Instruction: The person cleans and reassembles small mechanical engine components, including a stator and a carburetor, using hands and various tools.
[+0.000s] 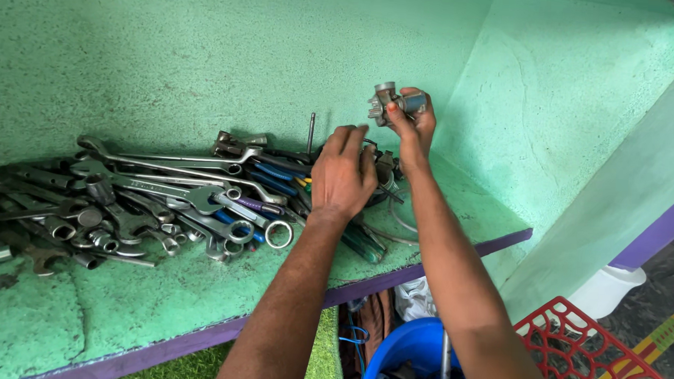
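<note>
Head view: 2 hands are seen above a green-painted shelf (158, 303) with a purple front edge, set into a corner of rough green walls (207, 47). The right hand (414, 123) is raised near the corner and is closed around a small grey metal part (390, 102), which is pinched between fingers and thumb, clear of the shelf. The left hand (343, 174) is lowered, palm down, with its fingers curled into the right end of a pile of tools (162, 204); what is gripped beneath it cannot be told. The pile is made up mostly of steel spanners and sockets, too many and too overlapped to be counted exactly, well over 10, with a few blue-handled and green-handled tools (365, 244) mixed in. 1 thin metal rod (311, 131) is seen standing upright behind the pile. Below the shelf edge, 1 blue bucket (406, 352), 1 red plastic crate (595, 360) and 1 white container (609, 288) are visible, with a strip of green matting (208, 366) on the floor.
</note>
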